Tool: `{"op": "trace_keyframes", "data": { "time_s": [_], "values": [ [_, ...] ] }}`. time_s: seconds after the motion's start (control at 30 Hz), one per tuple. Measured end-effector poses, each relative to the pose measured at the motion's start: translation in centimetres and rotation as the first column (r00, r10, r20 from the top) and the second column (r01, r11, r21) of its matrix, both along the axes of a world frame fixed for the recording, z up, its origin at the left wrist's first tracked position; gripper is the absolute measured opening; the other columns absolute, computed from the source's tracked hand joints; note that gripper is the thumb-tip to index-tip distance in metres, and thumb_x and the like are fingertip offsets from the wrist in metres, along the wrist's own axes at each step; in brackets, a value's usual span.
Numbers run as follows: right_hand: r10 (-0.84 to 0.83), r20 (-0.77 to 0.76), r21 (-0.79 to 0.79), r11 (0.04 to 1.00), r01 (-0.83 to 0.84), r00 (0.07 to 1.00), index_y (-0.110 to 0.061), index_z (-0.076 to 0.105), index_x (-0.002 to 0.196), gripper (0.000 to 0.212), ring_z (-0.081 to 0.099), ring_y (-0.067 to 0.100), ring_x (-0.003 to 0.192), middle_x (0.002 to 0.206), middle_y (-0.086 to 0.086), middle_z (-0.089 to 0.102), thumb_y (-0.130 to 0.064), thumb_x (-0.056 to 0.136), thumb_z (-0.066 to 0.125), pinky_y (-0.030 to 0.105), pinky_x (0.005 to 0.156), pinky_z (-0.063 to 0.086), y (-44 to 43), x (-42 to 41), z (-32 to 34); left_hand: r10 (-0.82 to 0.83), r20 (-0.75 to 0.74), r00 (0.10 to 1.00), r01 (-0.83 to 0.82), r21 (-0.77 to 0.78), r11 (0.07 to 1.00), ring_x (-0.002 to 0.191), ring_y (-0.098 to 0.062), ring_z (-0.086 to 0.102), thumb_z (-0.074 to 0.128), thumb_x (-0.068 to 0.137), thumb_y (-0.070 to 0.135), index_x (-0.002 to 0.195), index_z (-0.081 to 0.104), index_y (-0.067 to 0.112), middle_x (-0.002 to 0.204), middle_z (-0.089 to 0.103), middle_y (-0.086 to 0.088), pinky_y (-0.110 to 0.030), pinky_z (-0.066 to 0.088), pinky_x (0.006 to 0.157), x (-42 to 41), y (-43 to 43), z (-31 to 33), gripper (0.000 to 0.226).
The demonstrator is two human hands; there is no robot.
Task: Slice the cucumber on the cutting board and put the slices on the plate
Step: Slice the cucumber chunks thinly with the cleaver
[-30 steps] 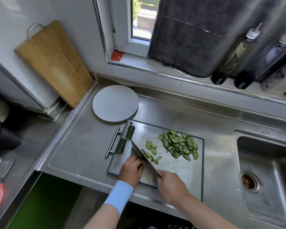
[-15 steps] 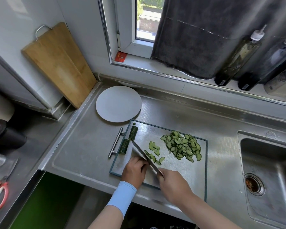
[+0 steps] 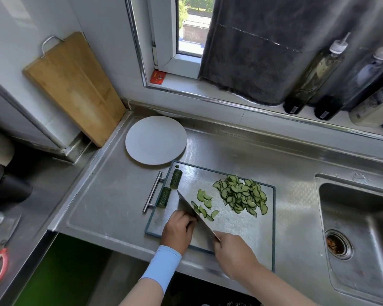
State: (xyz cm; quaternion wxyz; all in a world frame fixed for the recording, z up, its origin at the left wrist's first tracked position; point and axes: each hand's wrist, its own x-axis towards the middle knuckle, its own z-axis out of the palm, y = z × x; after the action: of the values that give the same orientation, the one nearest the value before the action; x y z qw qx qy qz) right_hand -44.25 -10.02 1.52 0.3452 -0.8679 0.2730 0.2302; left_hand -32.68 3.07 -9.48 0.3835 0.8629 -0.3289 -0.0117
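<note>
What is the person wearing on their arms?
A light blue sleeve covers the left arm from the wrist up the forearm. The right arm is bare. No gloves, rings or watch show.

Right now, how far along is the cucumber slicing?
Done: a pile of slices lies on the cutting board, a few fresh slices beside the knife. In hand: the right hand grips the knife, the left hand curled against it; what it holds is hidden. Left: two cucumber pieces at the board's left edge are uncut, and no slices are on the plate.
</note>
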Motion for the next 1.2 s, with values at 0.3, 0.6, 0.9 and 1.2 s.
{"op": "trace_keyframes", "data": {
  "time_s": [0.3, 0.6, 0.9, 1.2],
  "values": [
    [-0.015, -0.021, 0.020, 1.000, 0.015, 1.000, -0.024, 0.044, 0.066, 0.030, 0.045, 0.015, 0.059, 0.063, -0.005, 0.051, -0.022, 0.096, 0.040, 0.030, 0.055, 0.035, -0.3, 2.2, 0.3, 0.006, 0.043, 0.999, -0.005, -0.014, 1.000, 0.084, -0.016, 0.056, 0.075, 0.074, -0.001, 0.081, 0.071, 0.010, 0.085, 0.061, 0.000, -0.016, 0.045, 0.074, -0.7, 0.1, 0.3, 0.014],
    [0.015, 0.058, -0.010, 1.000, -0.014, 0.998, -0.029, 0.038, 0.066, 0.035, 0.038, 0.011, 0.056, 0.062, -0.004, 0.048, -0.026, 0.102, 0.038, 0.028, 0.056, 0.031, 0.1, -0.6, 1.2, 0.055, 0.028, 0.998, -0.054, -0.033, 0.998, 0.085, -0.013, 0.055, 0.081, 0.065, -0.004, 0.080, 0.073, 0.014, 0.083, 0.065, -0.001, -0.015, 0.044, 0.077, -0.6, 0.1, 0.6, 0.024],
    [0.029, 0.017, -0.025, 0.999, -0.029, 0.999, -0.025, 0.046, 0.074, 0.032, 0.041, 0.011, 0.058, 0.066, -0.004, 0.052, -0.030, 0.104, 0.036, 0.026, 0.055, 0.031, -0.5, -2.5, 1.1, 0.059, -0.005, 0.998, -0.059, -0.021, 0.998, 0.082, -0.013, 0.056, 0.080, 0.069, -0.001, 0.081, 0.073, 0.015, 0.082, 0.062, 0.000, -0.013, 0.042, 0.074, -0.6, 0.2, 0.5, 0.021],
    [0.005, -0.019, -0.002, 1.000, -0.005, 1.000, -0.027, 0.044, 0.068, 0.030, 0.041, 0.013, 0.059, 0.063, -0.005, 0.047, -0.019, 0.095, 0.038, 0.028, 0.056, 0.034, 0.3, 1.0, 0.4, 0.072, 0.024, 0.997, -0.072, -0.015, 0.997, 0.079, -0.016, 0.054, 0.080, 0.068, -0.003, 0.079, 0.071, 0.012, 0.078, 0.062, -0.001, -0.018, 0.043, 0.071, -0.8, 0.2, 0.2, 0.020]
  ]
}}
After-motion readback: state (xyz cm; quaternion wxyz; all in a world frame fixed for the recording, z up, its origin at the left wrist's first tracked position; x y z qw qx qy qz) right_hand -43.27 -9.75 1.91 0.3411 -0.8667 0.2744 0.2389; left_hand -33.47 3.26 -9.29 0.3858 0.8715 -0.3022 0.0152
